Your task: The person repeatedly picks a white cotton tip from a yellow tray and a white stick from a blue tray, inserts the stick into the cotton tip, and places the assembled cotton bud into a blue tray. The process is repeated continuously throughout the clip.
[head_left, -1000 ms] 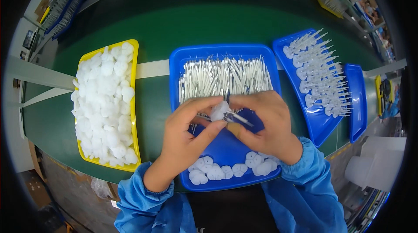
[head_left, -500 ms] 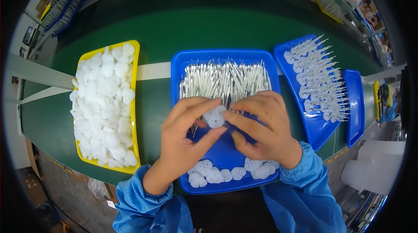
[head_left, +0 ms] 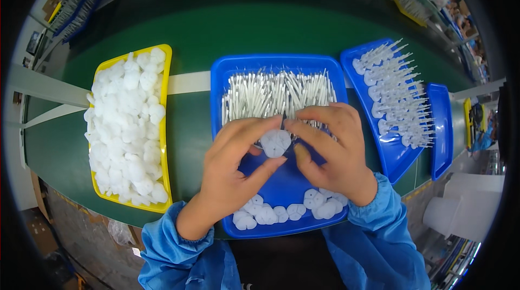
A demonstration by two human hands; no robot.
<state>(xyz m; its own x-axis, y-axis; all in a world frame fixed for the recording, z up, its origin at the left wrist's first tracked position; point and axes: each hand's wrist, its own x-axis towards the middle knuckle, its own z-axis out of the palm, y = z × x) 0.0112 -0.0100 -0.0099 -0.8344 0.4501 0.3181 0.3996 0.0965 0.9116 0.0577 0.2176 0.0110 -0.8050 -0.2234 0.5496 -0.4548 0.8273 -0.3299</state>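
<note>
My left hand (head_left: 235,154) pinches a translucent white lobed plastic disc (head_left: 275,143) between thumb and fingers, above the middle blue tray (head_left: 281,184). Close against its right side is my right hand (head_left: 333,149), with thumb and fingers drawn together. A thin dark tip shows between the two hands' fingertips, but what the right fingers grip is too small to make out. Just beyond the hands, many thin white sticks (head_left: 276,92) with metallic ends lie packed in that tray. Along its near edge rest several more lobed discs (head_left: 265,215).
At left a yellow tray (head_left: 168,154) is heaped with white lobed pieces (head_left: 127,127). To the right, a blue tray (head_left: 395,162) holds rows of discs fitted with sticks (head_left: 395,95); beside it stands another blue tray (head_left: 440,127). All lie on a green table (head_left: 195,30).
The disc has shifted slightly right and turned in my left fingers. My right fingertips have moved from the disc's face to its upper right edge. The view has tilted slightly.
</note>
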